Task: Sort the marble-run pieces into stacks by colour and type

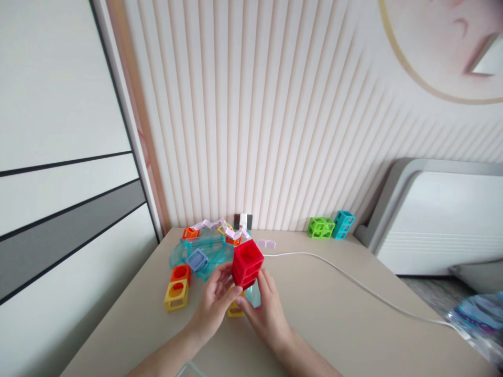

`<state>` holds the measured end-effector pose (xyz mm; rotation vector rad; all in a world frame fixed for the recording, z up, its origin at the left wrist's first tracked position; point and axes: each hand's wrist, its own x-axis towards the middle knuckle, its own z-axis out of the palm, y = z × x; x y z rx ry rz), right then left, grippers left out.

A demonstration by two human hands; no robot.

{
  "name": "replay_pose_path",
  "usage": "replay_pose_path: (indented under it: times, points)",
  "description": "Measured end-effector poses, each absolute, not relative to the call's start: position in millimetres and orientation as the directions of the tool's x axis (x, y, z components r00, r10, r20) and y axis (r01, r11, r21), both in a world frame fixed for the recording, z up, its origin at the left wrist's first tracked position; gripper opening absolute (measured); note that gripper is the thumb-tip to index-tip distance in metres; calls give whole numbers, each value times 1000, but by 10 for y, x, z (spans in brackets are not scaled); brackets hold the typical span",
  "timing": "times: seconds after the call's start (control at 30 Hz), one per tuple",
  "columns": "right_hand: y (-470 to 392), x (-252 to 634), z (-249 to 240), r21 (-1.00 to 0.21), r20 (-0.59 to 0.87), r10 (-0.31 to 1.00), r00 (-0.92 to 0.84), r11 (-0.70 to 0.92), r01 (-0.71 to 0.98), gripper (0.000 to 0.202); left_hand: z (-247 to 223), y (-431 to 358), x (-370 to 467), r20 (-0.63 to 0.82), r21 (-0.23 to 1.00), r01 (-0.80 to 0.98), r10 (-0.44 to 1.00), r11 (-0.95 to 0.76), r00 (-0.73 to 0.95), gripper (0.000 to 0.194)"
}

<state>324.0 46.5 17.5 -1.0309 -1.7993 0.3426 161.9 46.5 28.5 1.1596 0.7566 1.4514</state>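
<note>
Head view question: why's the red block stack (247, 263) held with both hands like that?

Steadiness, I'd guess. Left hand (216, 293) cups one side, right hand (269, 314) the other, thumbs close together low on the near side. So the grip on both is curled inward, fingers parted just enough to fit the stack between them. It looks raised over the tabletop (334, 314), tipped so the round hole on top shows.

And the green blocks (321, 228) with the teal blocks (343, 224) over by the wall?

Probably set there to be out of the hands' way, they're well apart from the pile on the left. Orange block (181, 273) and yellow block (176, 295) sit end to end nearer the person, touching as far as I can see.

What can't you make out?

Plenty lol. Fingertips behind the stack are hidden. Something yellow (236, 310) peeks out below the thumbs, can't tell if it's joined to the red or just lying underneath. Clear teal pieces (215, 245) overlap too much to count. Plastic bag (477, 319) at the right is cut off by the edge, and its print isn't readable.
</note>
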Motion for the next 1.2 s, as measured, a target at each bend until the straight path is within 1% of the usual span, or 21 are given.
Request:
replay_pose_path:
  times: [0.07, 0.13, 0.23, 0.33, 0.43, 0.53, 0.6, 0.67, 0.73, 0.8, 0.83, 0.9, 0.97, 1.03, 1.1, 1.2]
  points:
    - [455, 3238, 223, -602, 631, 765, -129, 588, 541, 50, 279, 463, 1622, 247, 919, -334, 966, -210, 73, 45]
    - [450, 3246, 246, -573, 653, 747, -125, 596, 562, 46, 286, 457, 1622, 243, 932, -296, 966, -209, 83, 44]
    - [453, 3262, 239, -576, 675, 732, -92, 601, 555, 51, 292, 451, 1607, 244, 953, -213, 964, -217, 108, 43]
    - [482, 3283, 220, -636, 649, 760, -37, 569, 522, 53, 246, 455, 1576, 259, 961, -154, 947, -232, 189, 48]
    - [526, 3315, 212, -714, 589, 808, -5, 524, 464, 47, 155, 467, 1547, 256, 966, -114, 929, -234, 265, 51]
    - [538, 3331, 214, -751, 558, 830, 7, 502, 429, 42, 76, 481, 1528, 260, 965, -43, 926, -258, 273, 52]
    - [527, 3324, 228, -772, 554, 832, 17, 506, 385, 40, 45, 495, 1515, 282, 953, 41, 928, -300, 245, 50]
    - [536, 3328, 262, -803, 543, 838, 56, 499, 327, 40, 29, 516, 1498, 337, 917, 149, 919, -369, 203, 48]
    - [610, 3391, 316, -833, 522, 844, 122, 474, 286, 39, 23, 543, 1477, 425, 846, 265, 886, -462, 187, 45]
    - [773, 3566, 382, -848, 506, 840, 196, 444, 288, 41, 20, 567, 1456, 516, 740, 361, 823, -568, 238, 44]
    - [886, 3705, 417, -847, 506, 832, 229, 430, 312, 45, 19, 575, 1447, 552, 679, 395, 785, -618, 280, 44]
    - [1146, 4088, 481, -839, 504, 798, 331, 361, 407, 53, 20, 578, 1435, 594, 571, 436, 717, -696, 365, 45]
    - [1398, 4576, 523, -844, 484, 766, 423, 280, 458, 61, 26, 567, 1431, 605, 503, 449, 672, -738, 427, 44]
    - [1583, 5107, 528, -850, 443, 734, 514, 163, 501, 63, 35, 552, 1434, 601, 468, 435, 638, -769, 481, 43]
    - [1673, 5606, 484, -850, 388, 686, 616, 7, 527, 68, 48, 543, 1439, 594, 449, 412, 609, -793, 525, 42]
    - [1678, 6171, 335, -817, 313, 645, 697, -192, 544, 65, 62, 543, 1444, 594, 433, 404, 592, -806, 545, 42]
